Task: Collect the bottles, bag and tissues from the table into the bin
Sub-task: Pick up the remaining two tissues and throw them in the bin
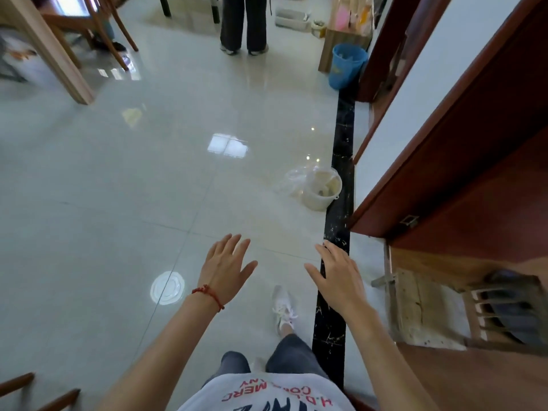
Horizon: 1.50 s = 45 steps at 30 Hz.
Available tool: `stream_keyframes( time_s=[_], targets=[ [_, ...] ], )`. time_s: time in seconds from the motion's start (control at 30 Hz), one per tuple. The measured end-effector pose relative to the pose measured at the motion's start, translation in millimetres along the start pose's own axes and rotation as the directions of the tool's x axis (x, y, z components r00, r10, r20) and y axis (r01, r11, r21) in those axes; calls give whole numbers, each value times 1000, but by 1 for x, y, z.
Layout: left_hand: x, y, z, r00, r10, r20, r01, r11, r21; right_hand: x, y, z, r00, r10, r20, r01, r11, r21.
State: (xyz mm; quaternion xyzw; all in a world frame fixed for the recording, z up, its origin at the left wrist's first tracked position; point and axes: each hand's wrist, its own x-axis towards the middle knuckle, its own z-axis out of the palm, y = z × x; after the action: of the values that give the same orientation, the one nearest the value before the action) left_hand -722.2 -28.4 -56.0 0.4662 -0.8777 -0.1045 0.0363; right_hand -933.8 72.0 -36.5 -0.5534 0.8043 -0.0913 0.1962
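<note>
My left hand [226,269] and my right hand [338,277] are stretched out in front of me over the tiled floor, fingers spread, holding nothing. A small white bin [321,188] stands on the floor ahead to the right, beside the black floor strip, with pale crumpled material inside and a clear plastic bag [292,179] lying against its left side. A blue bin [345,65] with pale waste in it stands farther off by the door frame. No bottles or tissues are visible outside the bins.
A wooden table leg [50,51] and chairs [100,28] stand far left. A person's legs [243,25] stand at the far middle. A red-brown door [462,137] and a wooden stool [486,310] line the right side. My white shoe [283,307] steps forward.
</note>
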Motion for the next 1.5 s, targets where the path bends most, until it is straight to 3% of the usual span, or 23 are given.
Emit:
stream_keyframes(
  time_s=[0.23, 0.47, 0.6, 0.83, 0.97, 1.13, 1.3, 1.5],
  targets=[
    [81, -32, -12, 982, -178, -54, 178, 984, -21, 125, -18, -26, 985, -172, 30, 174, 984, -42],
    [132, -60, -26, 913, -391, -113, 388, 920, -53, 233, -55, -52, 920, -380, 99, 389, 916, -96],
    [135, -79, -29, 830, -531, -171, 521, 847, -103, 277, -91, -47, 838, -515, 181, 536, 838, -97],
    [93, -118, -33, 663, -733, -153, 722, 680, -125, 307, -174, -10, 650, -708, 274, 741, 670, -27],
    [63, -148, -35, 534, -824, -188, 814, 562, -149, 309, -230, 15, 528, -771, 357, 825, 565, -1],
    [39, -203, -39, 428, -884, -188, 875, 457, -159, 316, -305, 47, 404, -808, 428, 889, 458, 26],
    [26, -286, -55, 348, -919, -184, 905, 380, -189, 331, -391, 80, 343, -828, 444, 916, 399, 35],
    [15, -393, -83, 343, -918, -200, 903, 381, -197, 348, -504, 115, 337, -837, 431, 920, 390, 39]
  ],
)
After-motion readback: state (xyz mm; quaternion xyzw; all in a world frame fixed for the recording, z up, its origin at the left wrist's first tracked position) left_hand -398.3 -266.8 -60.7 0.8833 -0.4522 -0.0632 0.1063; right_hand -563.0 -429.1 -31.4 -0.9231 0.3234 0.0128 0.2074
